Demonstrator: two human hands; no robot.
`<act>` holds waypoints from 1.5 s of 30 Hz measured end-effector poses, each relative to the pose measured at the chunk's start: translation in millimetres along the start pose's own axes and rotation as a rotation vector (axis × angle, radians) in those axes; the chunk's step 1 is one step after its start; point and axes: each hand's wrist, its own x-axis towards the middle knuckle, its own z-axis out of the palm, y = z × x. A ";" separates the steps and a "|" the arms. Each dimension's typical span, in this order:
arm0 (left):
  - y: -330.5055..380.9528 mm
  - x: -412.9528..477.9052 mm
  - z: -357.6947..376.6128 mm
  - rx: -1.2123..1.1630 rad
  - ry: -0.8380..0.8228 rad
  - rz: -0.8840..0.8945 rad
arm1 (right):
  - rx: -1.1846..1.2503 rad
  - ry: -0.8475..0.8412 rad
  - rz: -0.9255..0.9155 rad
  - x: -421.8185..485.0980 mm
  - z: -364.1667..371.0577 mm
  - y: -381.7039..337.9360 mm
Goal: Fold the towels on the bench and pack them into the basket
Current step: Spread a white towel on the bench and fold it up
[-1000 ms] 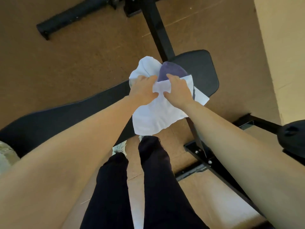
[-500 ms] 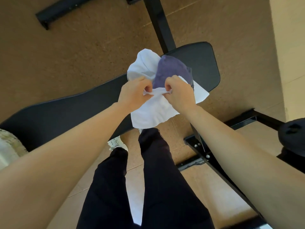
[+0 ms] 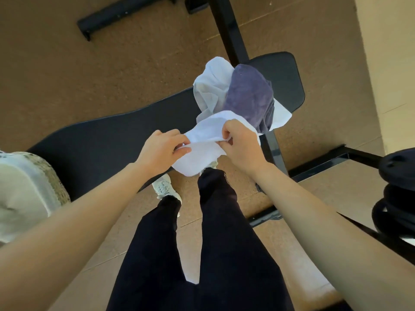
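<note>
A black padded bench (image 3: pixel 107 135) runs across the view. On its right end lies a heap of towels: a pale grey-white towel (image 3: pixel 212 86) and a purple towel (image 3: pixel 249 97). A white towel (image 3: pixel 202 153) hangs over the bench's near edge. My left hand (image 3: pixel 161 148) pinches its left part and my right hand (image 3: pixel 241 144) grips its upper edge, the two hands close together. A woven basket (image 3: pixel 29 187) with a pale lining shows at the left edge, partly cut off.
The bench's black metal frame (image 3: pixel 318 158) spreads over the brown floor to the right. Stacked black weight plates (image 3: pixel 395 198) stand at the right edge. A black bar (image 3: pixel 121 15) lies at the top. My dark-trousered legs (image 3: pixel 211 232) stand below the bench.
Both hands have drawn the white towel toward me and off the heap, uncovering more of the purple and pale towels. The view has shifted so the basket shows more at left.
</note>
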 end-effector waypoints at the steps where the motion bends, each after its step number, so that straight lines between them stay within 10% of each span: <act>1: -1.6 -11.0 -7.8 -0.041 0.021 -0.024 | -0.036 0.018 -0.005 -1.8 4.3 -9.3; 16: -116.9 -167.7 -105.8 -0.114 0.409 -0.669 | -0.497 -0.687 0.106 2.0 43.3 -73.1; 32: -245.9 -185.3 -78.2 0.160 0.046 -0.845 | -0.492 -0.343 0.099 140.9 122.5 -85.8; 45: -325.1 -131.4 -33.2 0.432 0.344 -0.952 | -0.262 -0.197 0.151 202.5 208.2 -48.7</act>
